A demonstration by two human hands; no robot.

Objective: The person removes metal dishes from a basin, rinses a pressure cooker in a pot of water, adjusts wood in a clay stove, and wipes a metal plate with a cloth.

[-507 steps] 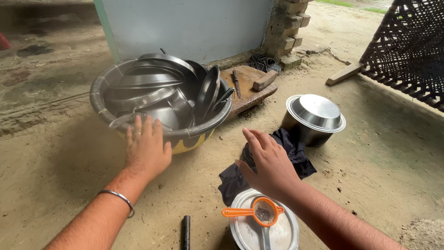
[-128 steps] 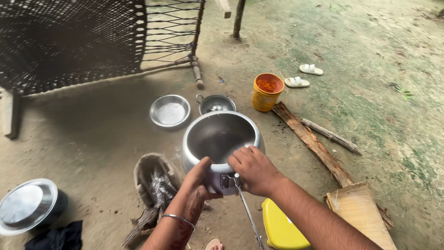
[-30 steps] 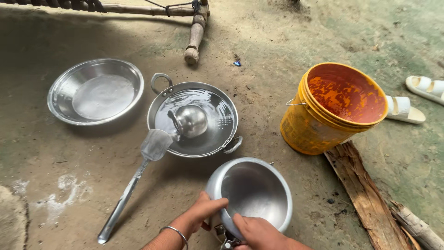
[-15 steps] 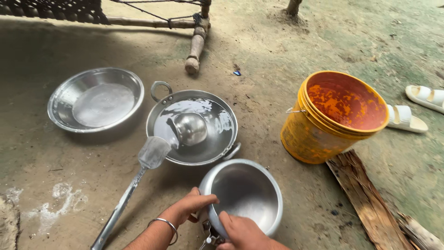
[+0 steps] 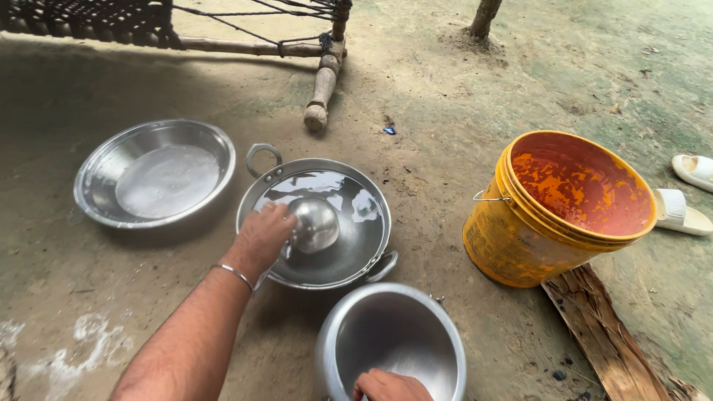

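Observation:
My left hand (image 5: 260,238) reaches into a two-handled steel wok (image 5: 371,204) on the dirt ground, with its fingers curled at the handle side of a small round steel cup (image 5: 319,223) that lies in the wok's shallow water. Hand and forearm hide the long steel spatula that lay at the wok's near-left rim. My right hand (image 5: 390,386) grips the near rim of a deep aluminium pot (image 5: 401,338), which stands just in front of the wok at the bottom of the view.
A wide steel basin (image 5: 156,171) holding a little water sits left of the wok. To the right stand a yellow bucket (image 5: 520,238) with an orange-stained inside, a wooden plank (image 5: 609,334) and white sandals (image 5: 683,212). A rope cot's wooden leg (image 5: 323,85) stands behind.
My left hand has let go of the aluminium pot and moved forward into the wok onto the small steel cup. My right hand still holds the pot. The view has shifted slightly.

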